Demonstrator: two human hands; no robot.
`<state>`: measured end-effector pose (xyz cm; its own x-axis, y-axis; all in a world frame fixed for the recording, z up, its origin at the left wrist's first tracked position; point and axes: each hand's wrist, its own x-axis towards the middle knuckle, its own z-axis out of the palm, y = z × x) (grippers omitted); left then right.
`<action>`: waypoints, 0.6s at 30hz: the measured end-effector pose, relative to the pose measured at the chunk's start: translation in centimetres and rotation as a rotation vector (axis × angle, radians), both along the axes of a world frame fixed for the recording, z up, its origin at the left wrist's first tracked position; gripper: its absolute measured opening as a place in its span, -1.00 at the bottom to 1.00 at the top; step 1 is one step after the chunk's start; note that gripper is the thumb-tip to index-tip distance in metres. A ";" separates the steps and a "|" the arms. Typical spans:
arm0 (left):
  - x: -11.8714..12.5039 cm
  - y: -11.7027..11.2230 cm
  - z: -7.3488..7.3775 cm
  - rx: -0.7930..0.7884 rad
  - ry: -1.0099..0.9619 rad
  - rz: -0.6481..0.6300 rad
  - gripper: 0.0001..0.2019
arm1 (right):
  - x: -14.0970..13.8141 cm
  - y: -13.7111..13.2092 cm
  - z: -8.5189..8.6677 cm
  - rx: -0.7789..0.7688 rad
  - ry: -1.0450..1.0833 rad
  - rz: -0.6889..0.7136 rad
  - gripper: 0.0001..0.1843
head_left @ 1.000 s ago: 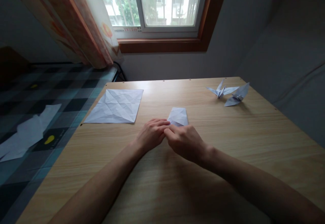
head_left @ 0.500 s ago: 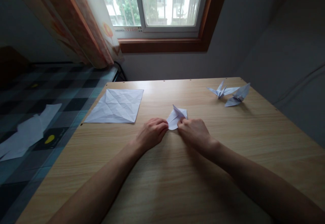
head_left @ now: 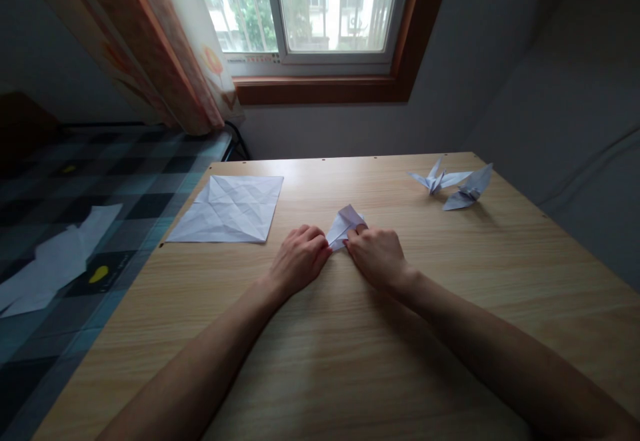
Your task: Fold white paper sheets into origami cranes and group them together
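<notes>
A small, partly folded piece of white paper (head_left: 345, 223) lies on the wooden table (head_left: 450, 274) just beyond my knuckles. My left hand (head_left: 299, 261) has its fingers curled and pinches the paper's near left corner. My right hand (head_left: 377, 256) is closed on the paper's right edge, with a flap raised off the table between the two hands. The lower part of the paper is hidden behind my fingers.
A creased, unfolded white square sheet (head_left: 229, 208) lies at the table's left. Two folded paper cranes (head_left: 453, 184) sit at the far right corner. Left of the table is a checked bed cover (head_left: 75, 194) with loose white paper (head_left: 55, 258) on it.
The paper lay flat a second ago; my right hand has moved right and lifted a flap, so the paper now stands partly raised and folded narrower. Both hands have shifted slightly forward.
</notes>
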<state>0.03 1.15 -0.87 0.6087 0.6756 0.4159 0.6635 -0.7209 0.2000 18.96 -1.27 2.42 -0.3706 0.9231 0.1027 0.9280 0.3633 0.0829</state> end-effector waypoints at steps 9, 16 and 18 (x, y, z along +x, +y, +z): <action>-0.2 -0.1 0.1 -0.022 -0.003 -0.047 -0.78 | -0.4 0.5 -0.7 0.110 0.021 0.030 -0.81; -0.1 -0.5 0.4 0.069 0.063 -0.098 -0.84 | 1.4 1.6 -2.3 0.383 0.254 0.386 -0.81; -0.1 -0.5 0.4 0.065 0.085 -0.135 -0.83 | 1.9 2.0 -2.9 0.435 0.357 0.452 -0.84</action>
<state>-0.03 0.67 -0.43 0.7271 0.5584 0.3994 0.5719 -0.8145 0.0976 20.84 0.68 -0.45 -0.5818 0.5354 0.6123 0.6924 0.7210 0.0275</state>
